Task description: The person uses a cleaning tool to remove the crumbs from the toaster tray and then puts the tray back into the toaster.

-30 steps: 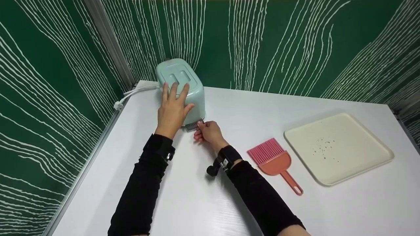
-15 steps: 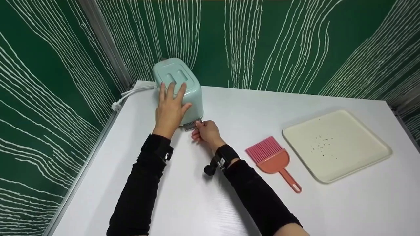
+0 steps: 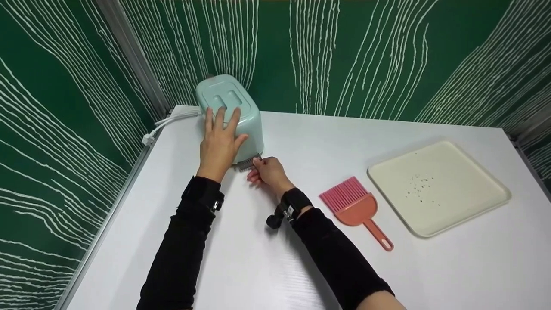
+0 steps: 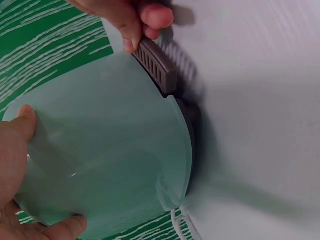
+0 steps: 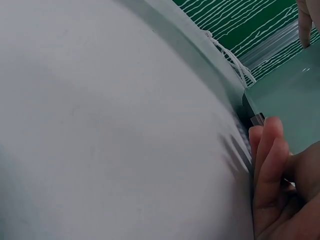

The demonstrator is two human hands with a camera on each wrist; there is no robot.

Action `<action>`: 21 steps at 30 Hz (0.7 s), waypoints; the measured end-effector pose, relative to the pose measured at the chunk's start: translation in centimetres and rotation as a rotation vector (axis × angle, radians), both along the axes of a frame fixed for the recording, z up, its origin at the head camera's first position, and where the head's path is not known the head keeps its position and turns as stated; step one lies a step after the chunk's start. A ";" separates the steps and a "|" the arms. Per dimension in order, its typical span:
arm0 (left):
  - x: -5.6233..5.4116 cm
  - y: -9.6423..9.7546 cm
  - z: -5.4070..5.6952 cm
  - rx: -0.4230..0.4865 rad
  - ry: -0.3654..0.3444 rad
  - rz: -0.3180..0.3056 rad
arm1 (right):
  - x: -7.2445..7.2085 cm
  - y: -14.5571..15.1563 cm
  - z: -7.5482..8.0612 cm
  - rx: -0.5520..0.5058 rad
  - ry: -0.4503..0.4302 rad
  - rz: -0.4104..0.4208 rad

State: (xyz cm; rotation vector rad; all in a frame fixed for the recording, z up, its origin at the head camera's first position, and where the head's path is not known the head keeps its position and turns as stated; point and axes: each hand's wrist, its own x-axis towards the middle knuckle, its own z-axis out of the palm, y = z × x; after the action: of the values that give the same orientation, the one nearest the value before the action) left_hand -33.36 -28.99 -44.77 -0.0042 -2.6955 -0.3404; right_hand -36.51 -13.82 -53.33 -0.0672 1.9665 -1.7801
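Note:
A mint-green toaster (image 3: 252,129) stands at the table's back left corner. Over its top edge and near end lies my left hand (image 3: 218,148), fingers spread and resting on the shell. Low on that near end, a dark grey slotted crumb tray (image 3: 246,163) sticks out a little. My right hand (image 3: 272,172) pinches the right part of its edge between thumb and fingers. The left wrist view shows the ribbed crumb tray (image 4: 159,67) at the toaster's base, with the right thumb on it. In the right wrist view the curled fingers (image 5: 270,170) hide most of the crumb tray.
A hand brush (image 3: 359,211) with pink bristles and an orange handle lies right of my right arm. Beyond it is a cream tray (image 3: 469,189) with dark crumbs (image 3: 421,187) scattered on it. The toaster's white cord (image 3: 176,116) ends in a plug at the left edge.
The whole head view has shifted slightly, so everything appears a bit further left and up. Both hands keep their places on the toaster and the crumb tray.

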 end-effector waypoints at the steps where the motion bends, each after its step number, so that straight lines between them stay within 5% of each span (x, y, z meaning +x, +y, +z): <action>1: 0.0 0.0 0.0 0.000 0.000 0.002 | 0.0 0.0 0.0 -0.010 0.000 0.003; 21: 0.1 -0.2 0.1 0.003 0.006 -0.008 | 0.1 -0.4 0.1 0.018 0.000 -0.057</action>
State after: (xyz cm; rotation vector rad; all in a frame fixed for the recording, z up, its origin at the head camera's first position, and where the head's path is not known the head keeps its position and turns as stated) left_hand -33.24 -29.15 -44.70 -0.0149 -2.6899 -0.3466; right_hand -36.38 -14.26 -53.24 -0.0052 2.0024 -1.7976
